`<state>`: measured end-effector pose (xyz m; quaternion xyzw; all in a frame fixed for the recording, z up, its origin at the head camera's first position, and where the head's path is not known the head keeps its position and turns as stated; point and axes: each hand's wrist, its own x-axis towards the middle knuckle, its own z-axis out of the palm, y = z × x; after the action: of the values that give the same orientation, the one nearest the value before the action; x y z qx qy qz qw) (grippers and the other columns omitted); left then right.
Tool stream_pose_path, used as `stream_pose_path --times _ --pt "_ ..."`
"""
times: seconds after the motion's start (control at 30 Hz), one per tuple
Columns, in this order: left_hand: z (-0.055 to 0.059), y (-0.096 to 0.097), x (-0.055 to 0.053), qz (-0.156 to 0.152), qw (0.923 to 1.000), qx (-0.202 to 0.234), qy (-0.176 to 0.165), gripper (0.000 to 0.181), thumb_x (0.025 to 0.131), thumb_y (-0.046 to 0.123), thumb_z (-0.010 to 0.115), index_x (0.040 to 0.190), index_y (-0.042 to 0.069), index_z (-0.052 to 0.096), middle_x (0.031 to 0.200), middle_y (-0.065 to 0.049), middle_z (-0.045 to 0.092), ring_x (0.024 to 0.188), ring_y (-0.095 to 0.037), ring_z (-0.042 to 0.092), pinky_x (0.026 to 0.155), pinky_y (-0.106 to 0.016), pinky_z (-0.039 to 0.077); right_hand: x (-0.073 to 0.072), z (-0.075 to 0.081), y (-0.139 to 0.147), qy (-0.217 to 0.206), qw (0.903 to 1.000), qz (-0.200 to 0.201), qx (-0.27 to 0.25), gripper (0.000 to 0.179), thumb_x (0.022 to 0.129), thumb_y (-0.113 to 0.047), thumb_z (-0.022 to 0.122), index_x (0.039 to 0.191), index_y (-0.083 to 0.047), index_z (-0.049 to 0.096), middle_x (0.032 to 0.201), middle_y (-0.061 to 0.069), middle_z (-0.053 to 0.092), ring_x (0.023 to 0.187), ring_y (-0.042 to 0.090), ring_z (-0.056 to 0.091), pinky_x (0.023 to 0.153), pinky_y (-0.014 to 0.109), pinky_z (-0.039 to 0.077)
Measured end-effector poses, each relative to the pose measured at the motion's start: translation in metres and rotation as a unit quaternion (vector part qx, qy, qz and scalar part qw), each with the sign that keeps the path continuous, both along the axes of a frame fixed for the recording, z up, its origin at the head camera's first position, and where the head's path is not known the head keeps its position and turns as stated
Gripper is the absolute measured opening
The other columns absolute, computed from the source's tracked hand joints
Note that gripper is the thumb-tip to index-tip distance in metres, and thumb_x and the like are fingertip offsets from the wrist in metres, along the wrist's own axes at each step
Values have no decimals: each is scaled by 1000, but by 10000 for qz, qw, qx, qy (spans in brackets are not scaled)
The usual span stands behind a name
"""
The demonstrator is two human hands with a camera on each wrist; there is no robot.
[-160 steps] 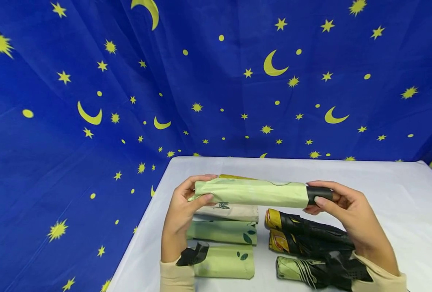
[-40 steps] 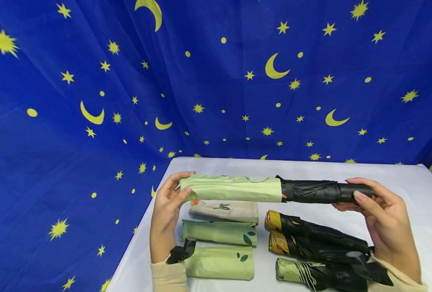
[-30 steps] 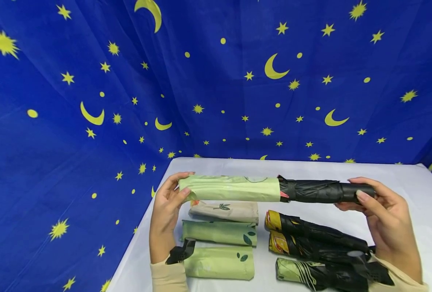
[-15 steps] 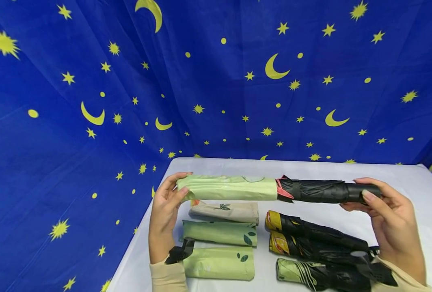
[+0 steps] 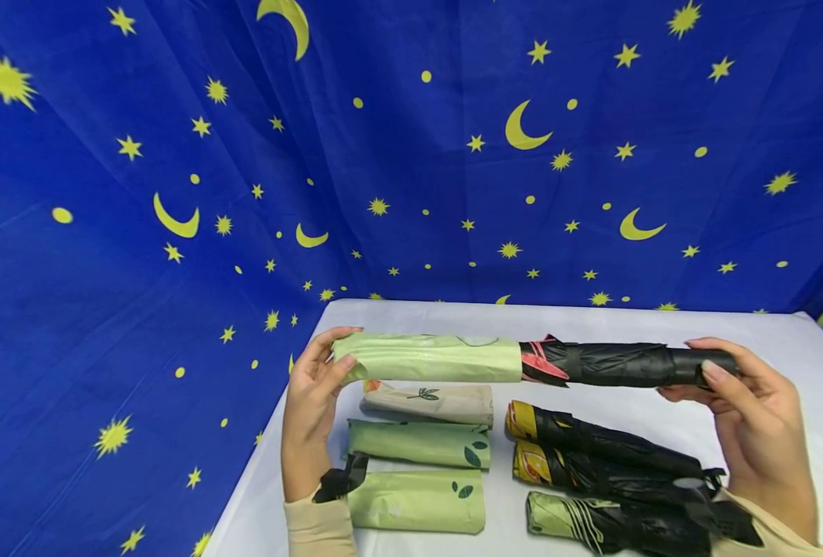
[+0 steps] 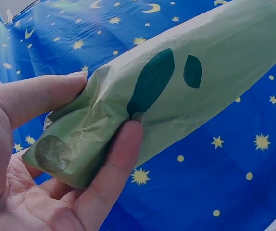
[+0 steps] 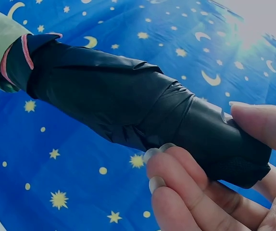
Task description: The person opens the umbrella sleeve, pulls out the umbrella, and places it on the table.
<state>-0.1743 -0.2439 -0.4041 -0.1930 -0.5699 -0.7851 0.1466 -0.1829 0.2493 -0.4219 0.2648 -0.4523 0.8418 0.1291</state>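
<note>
A folded black umbrella point(image 5: 613, 364) with red trim is partly inside a light green fabric sleeve point(image 5: 432, 358), both held level above the table. My left hand point(image 5: 316, 387) pinches the sleeve's closed end; the left wrist view shows thumb and fingers creasing the cloth near a dark leaf print. At the other end my right hand point(image 5: 752, 402) grips the umbrella's black handle point(image 7: 229, 144) between thumb and fingers. The red-edged tip of the canopy shows at the sleeve's mouth, and the rest of the tip is hidden inside.
Below, on the white table point(image 5: 752, 333), lie a cream sleeve point(image 5: 432, 404), a green sleeve point(image 5: 421, 445) and a lighter green sleeve point(image 5: 418, 501). To their right are folded umbrellas: two black-and-yellow, the upper one point(image 5: 606, 441) nearer the back, and a black-and-green one point(image 5: 572, 517). A blue starry curtain point(image 5: 411, 155) surrounds the table.
The umbrella has slid rightward out of the sleeve, from only its handle showing to most of its black body and red trim. My right hand moved right, my left slightly left.
</note>
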Motion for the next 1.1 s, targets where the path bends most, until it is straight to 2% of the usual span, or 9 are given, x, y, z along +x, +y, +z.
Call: stream_pose_path --times 0.37,0.43,0.53,0.63,0.7,0.83,0.93,1.0,1.1 --pt "1 -4 0 155 9997 -11 -198 36 98 -11 55 133 -5 56 130 -14 62 102 -19 65 81 -27 59 6 0 17 -268 9990 -339 -145 35 99 22 30 130 29 45 107 31 70 73 39 74 76 39 61" --pt "-1 -6 -2 217 9996 20 -192 36 98 -10 55 133 -6 56 130 -15 62 102 -19 64 79 -27 59 7 1 21 -422 9971 -631 -16 34 100 21 33 131 28 46 105 28 71 72 36 74 76 37 61" --pt "-10 -9 -8 301 9989 89 -361 37 98 -9 56 135 -10 53 130 -16 61 100 -19 64 77 -26 59 7 -2 28 -727 9918 -995 326 32 102 17 38 131 25 49 97 23 75 70 32 75 73 34 61" --pt "-27 -11 -17 451 9946 75 -929 39 99 -5 60 137 -10 51 128 -13 61 95 -18 65 75 -27 59 2 -15 30 -1220 9846 -1033 712 29 103 12 46 129 18 56 92 20 76 70 31 75 67 34 62" --pt "-41 -10 -24 645 9870 -51 -1470 41 98 1 66 137 -6 55 123 -12 61 90 -16 66 73 -29 60 -5 -28 26 -1714 9765 -891 954 26 103 6 53 127 10 63 90 20 76 71 31 75 65 37 61" --pt "-67 -4 -40 1023 9649 -663 -2324 43 95 15 76 136 8 63 126 -10 62 87 -18 68 76 -38 60 -19 -54 19 -2741 9491 -555 1447 21 101 -9 65 122 -8 70 89 19 76 76 31 76 68 42 61" --pt "-80 2 -49 1279 9520 -1283 -2467 50 94 22 77 141 14 61 140 -10 59 105 -25 67 85 -45 59 -26 -68 20 -3286 9284 -255 1717 21 102 -17 66 123 -15 68 92 18 77 81 29 76 73 43 60" --pt "-85 6 -53 1582 9394 -1833 -2426 55 95 26 76 146 15 57 148 -10 54 120 -32 62 93 -49 56 -29 -74 24 -3646 9099 -69 1976 24 102 -24 66 125 -18 65 94 15 77 85 28 76 76 43 60" --pt "-90 10 -56 2155 9054 -2775 -2385 58 98 31 72 150 16 53 152 -12 50 133 -38 53 101 -55 49 -32 -81 29 -3971 8742 -1 2794 44 102 -35 65 138 -12 55 99 10 77 90 24 76 80 40 61"
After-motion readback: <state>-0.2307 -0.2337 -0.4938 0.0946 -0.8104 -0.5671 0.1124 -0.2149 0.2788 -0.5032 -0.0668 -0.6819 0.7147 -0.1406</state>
